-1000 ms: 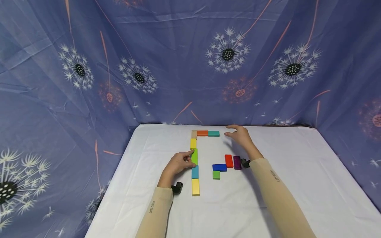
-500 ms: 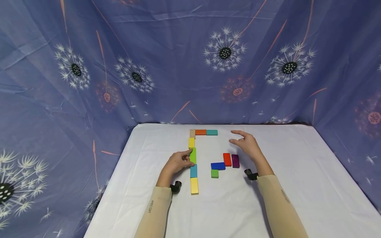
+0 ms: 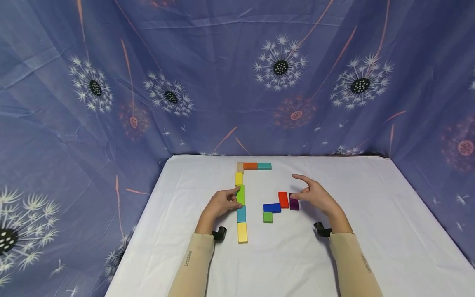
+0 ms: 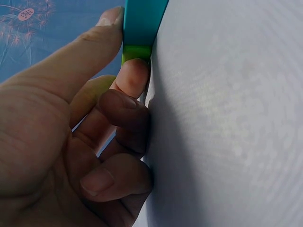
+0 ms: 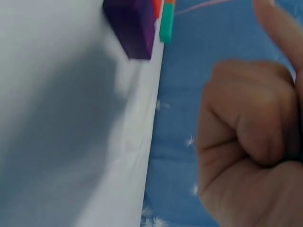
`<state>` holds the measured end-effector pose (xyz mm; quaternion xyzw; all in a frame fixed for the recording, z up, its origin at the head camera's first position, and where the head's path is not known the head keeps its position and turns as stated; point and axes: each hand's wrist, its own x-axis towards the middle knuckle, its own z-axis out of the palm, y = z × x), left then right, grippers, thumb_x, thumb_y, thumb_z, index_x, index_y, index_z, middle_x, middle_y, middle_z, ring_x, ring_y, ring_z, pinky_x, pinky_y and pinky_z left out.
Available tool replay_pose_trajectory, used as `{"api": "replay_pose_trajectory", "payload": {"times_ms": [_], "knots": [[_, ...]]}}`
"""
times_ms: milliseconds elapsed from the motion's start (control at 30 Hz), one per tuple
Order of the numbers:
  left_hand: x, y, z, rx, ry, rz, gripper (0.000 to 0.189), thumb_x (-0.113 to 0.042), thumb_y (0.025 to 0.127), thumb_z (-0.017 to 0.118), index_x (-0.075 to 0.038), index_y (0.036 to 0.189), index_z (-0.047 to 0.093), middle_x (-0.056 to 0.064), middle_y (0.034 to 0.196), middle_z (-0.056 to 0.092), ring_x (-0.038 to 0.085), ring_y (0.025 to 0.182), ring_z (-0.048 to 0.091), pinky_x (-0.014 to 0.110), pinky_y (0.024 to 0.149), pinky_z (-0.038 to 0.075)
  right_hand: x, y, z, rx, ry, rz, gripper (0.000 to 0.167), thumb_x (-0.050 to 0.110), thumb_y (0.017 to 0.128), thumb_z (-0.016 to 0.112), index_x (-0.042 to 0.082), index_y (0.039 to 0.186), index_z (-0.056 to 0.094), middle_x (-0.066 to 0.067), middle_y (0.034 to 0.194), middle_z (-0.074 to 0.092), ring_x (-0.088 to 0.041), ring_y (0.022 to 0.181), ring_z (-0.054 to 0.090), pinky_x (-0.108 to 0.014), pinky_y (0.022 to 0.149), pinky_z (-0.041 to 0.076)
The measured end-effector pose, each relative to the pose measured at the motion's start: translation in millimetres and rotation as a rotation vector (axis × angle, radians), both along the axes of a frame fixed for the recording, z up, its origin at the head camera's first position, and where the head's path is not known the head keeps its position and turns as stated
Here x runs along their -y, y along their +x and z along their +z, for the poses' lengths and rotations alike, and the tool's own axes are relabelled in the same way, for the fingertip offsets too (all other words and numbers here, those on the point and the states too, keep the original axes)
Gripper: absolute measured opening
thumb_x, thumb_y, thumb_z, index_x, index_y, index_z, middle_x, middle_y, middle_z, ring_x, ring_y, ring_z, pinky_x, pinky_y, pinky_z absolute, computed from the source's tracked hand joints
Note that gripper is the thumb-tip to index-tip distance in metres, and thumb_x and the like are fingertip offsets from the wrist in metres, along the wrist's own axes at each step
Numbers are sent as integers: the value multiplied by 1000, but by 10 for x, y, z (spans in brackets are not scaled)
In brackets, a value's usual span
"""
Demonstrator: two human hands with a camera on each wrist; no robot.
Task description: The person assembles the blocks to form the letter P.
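My left hand [image 3: 222, 203] rests along the row of coloured wooden blocks, holding the light green block [image 3: 241, 194], with the index fingertip at its far end and thumb near the blue block [image 3: 241, 213]. In the left wrist view the thumb [image 4: 90, 49] lies on the upper face of the blue block [image 4: 142, 23], with other fingers bent beside it. My right hand [image 3: 315, 196] hovers, index and thumb spread, holding nothing; the thumb overlaps the purple block [image 3: 294, 203] in the head view. In the right wrist view, the other fingers [image 5: 246, 109] are folded.
The row continues with yellow blocks at both ends, a tan block [image 3: 240, 167], then orange [image 3: 250, 166] and teal [image 3: 264, 166] blocks running right. Red [image 3: 283, 199], dark blue [image 3: 272, 208] and small green [image 3: 268, 217] blocks lie loose on the white tabletop [image 3: 289, 255]. Dandelion-patterned cloth hangs behind.
My right hand has drawn back from beside the teal block, moving right and nearer, down toward the purple block. The left hand and the row stay as they were.
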<state>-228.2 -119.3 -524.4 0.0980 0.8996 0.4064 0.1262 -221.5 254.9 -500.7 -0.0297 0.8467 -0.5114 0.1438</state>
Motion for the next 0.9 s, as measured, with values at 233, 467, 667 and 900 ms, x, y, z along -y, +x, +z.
{"api": "replay_pose_trajectory", "payload": {"times_ms": [233, 467, 667, 900], "knots": [[5, 4, -8, -8, -6, -1, 75, -28, 86, 90, -20, 154, 59, -3, 87, 63, 13, 77, 51, 32, 79, 42, -144, 52, -94, 122, 51, 118, 85, 26, 89, 87, 19, 160, 39, 3, 62, 40, -14, 48, 27, -27, 47, 29], [-2, 0, -15, 1, -1, 12, 75, -29, 86, 90, -22, 154, 59, -3, 88, 63, 13, 77, 51, 32, 79, 42, -171, 55, -184, 164, 52, 129, 84, 22, 90, 86, 18, 158, 37, 2, 65, 44, -13, 47, 30, -27, 47, 31], [-6, -12, -19, -5, -12, 5, 75, -30, 86, 89, -21, 154, 59, -3, 89, 63, 14, 78, 51, 32, 77, 42, -149, 59, -240, 170, 129, 136, 76, 23, 90, 85, 16, 153, 42, 1, 65, 46, -13, 45, 31, -26, 48, 31], [-17, 6, -19, -1, 1, 2, 75, -29, 86, 89, -22, 154, 59, -3, 88, 63, 14, 78, 51, 32, 79, 42, -118, 71, -265, 176, 183, 124, 70, 22, 90, 83, 12, 149, 46, 0, 66, 47, -13, 47, 33, -27, 50, 32]]}}
